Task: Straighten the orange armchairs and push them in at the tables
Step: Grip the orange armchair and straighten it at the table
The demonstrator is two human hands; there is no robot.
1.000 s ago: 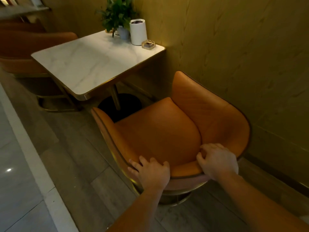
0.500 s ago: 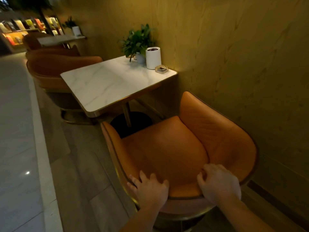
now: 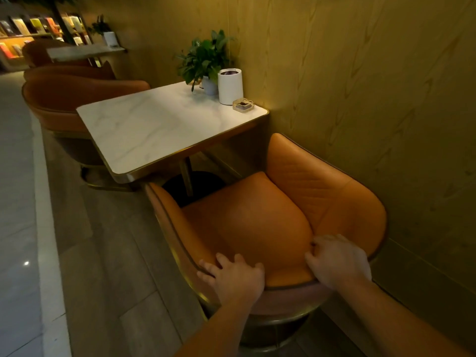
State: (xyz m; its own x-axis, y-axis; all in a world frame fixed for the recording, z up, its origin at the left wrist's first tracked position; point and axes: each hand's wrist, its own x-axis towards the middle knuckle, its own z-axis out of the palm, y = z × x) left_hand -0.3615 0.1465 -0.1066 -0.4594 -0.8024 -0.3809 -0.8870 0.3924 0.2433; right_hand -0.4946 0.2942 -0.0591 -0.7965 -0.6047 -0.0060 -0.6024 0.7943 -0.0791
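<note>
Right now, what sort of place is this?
Probably a cafe or bookshop lounge: a marble-topped table with an orange armchair at each side, a potted plant on it, and lit shelves of books at the far end.

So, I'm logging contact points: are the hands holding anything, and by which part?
Both hold the near orange armchair by the top rim of its backrest. The left hand and right hand sit side by side, each curled over the edge.

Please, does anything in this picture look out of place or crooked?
Only the near orange armchair: its whole seat lies outside the marble table, not pushed in. Both the left hand and the right hand grip its back rim. Nothing looks spilled or damaged.
</note>
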